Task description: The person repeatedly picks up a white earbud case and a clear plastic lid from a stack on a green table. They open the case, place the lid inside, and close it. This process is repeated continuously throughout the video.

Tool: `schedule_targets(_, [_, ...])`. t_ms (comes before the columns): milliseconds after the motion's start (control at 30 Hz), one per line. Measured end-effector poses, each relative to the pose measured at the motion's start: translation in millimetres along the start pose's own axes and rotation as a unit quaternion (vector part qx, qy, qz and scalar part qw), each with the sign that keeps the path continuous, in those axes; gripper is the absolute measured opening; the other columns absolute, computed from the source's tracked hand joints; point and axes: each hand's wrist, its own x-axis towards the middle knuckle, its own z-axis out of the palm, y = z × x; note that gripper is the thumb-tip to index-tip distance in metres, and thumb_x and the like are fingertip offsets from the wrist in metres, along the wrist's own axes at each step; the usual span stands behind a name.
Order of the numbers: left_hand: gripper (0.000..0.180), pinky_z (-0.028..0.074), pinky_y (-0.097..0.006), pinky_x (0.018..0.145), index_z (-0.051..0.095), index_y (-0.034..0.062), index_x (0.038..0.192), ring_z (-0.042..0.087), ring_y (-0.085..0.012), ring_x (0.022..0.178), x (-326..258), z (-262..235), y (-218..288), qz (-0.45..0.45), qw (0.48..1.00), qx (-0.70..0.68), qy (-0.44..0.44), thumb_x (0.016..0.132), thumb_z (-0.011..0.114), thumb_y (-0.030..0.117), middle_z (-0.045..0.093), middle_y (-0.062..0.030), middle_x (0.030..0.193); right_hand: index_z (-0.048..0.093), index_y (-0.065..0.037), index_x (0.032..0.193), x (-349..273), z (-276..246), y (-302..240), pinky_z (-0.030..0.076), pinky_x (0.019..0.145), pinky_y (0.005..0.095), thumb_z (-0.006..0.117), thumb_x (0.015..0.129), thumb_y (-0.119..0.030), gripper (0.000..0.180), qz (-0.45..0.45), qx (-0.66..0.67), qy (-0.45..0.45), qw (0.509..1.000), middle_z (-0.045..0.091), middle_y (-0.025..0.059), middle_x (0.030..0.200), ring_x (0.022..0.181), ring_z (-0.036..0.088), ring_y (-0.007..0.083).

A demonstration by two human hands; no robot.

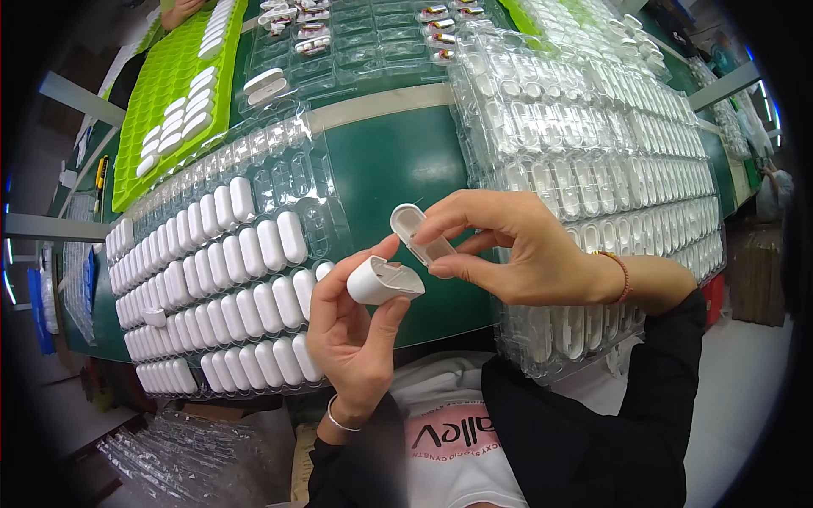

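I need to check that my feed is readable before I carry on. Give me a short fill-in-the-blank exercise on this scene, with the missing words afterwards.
1. The left hand holds a rounded white case body and has a pale bracelet around its ____.
2. The right hand pinches a hollow white shell between its fingers and its ____.
3. The cord bracelet near the right hand is coloured ____.
4. The worktable is coloured ____.

Missing words: wrist; thumb; red; green.
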Motion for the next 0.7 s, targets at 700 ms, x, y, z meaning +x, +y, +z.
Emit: schedule_targets(700, [0.047, 0.05, -0.032, 0.094, 0.046, -0.0046, 0.128, 0.06, -0.0189, 0.111, 1.3, -2.8, -4.9, -0.067, 0.996, -0.05, 0.021, 0.087, 0.069, 0.001, 0.06, -0.0215, 0.125, 0.069, -0.003, 0.102, 2.0, 0.7, 10.1, 0.061, 0.075, 0.0321, 0.071, 0.082, -0.002, 0.02, -0.013, -0.007, 0.003, 1.0, 0.069, 0.0101, 0.096, 0.086, 0.068, 0.0193])
